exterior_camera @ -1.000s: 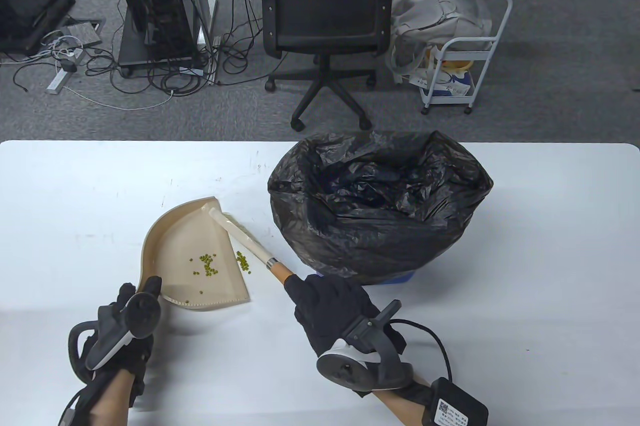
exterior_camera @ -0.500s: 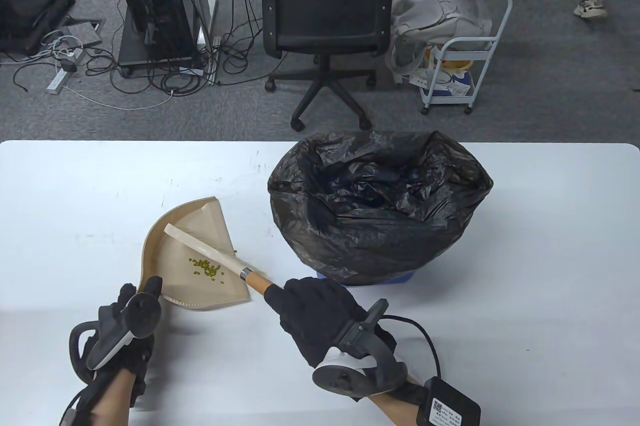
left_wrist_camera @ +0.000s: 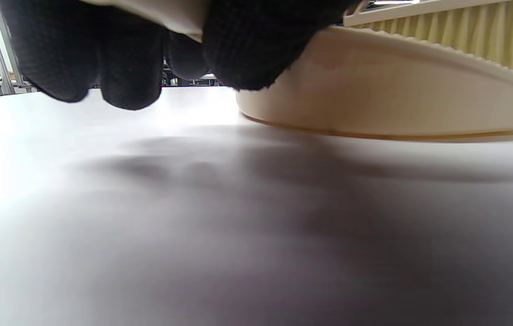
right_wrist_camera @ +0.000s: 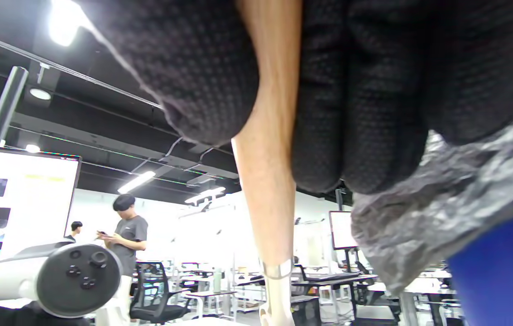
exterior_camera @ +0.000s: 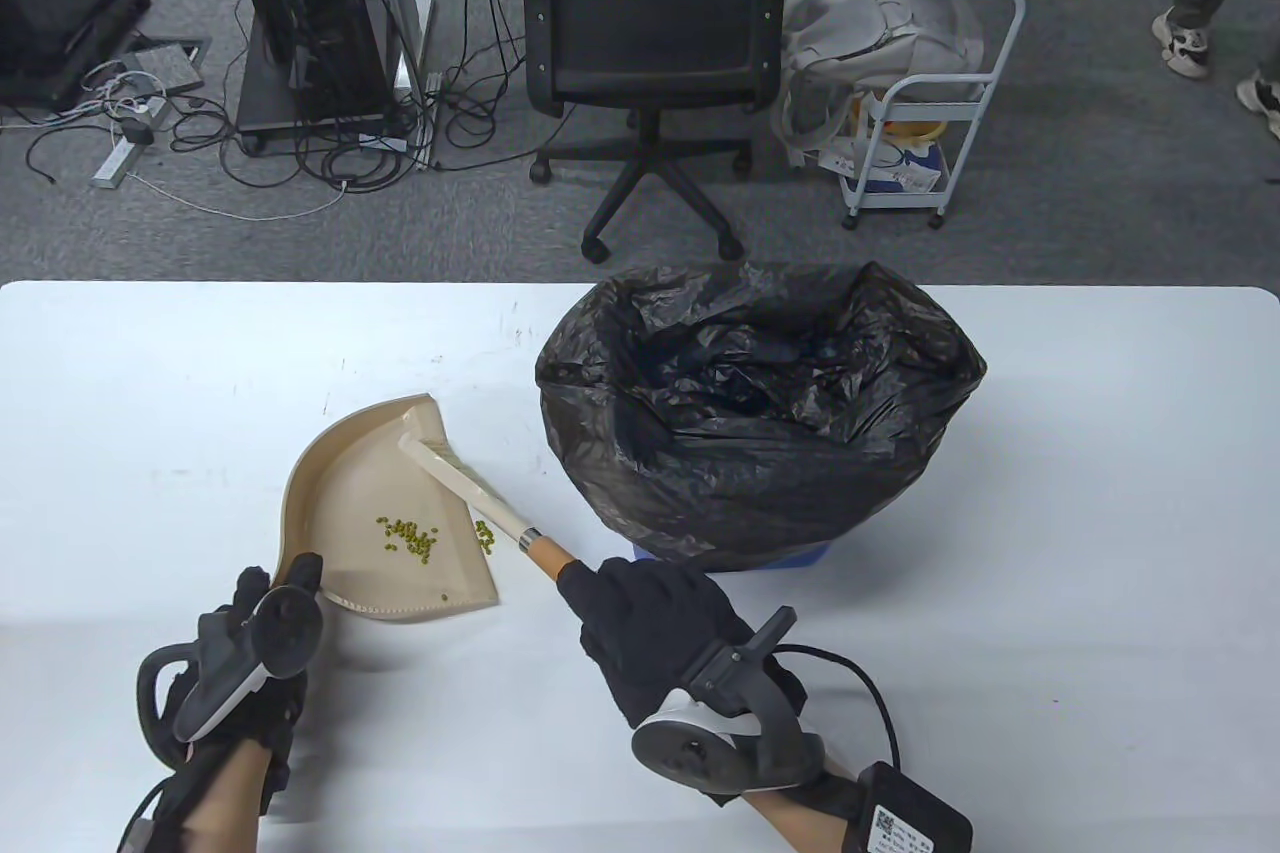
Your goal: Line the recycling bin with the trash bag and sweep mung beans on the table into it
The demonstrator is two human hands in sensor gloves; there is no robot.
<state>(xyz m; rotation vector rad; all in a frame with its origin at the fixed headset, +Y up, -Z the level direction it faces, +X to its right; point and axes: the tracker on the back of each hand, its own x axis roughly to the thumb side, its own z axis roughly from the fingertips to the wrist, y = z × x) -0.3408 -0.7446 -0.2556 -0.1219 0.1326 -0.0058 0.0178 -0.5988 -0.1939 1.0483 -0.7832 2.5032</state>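
1. A white label with a QR code and small print sits on the black box [exterior_camera: 915, 818] at the right wrist, seen in the table view; the print is too small to read.
2. The box [exterior_camera: 905, 168] on the lower shelf of the white cart [exterior_camera: 985, 93] carries blue markings that cannot be made out.
3. The screen [right_wrist_camera: 16, 203] in the right wrist view shows a yellow line of text, too blurred to read.
4. No other text, brand or number can be read.

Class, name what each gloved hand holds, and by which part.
Left hand grips the dustpan by its handle; right hand grips the brush by its wooden handle.
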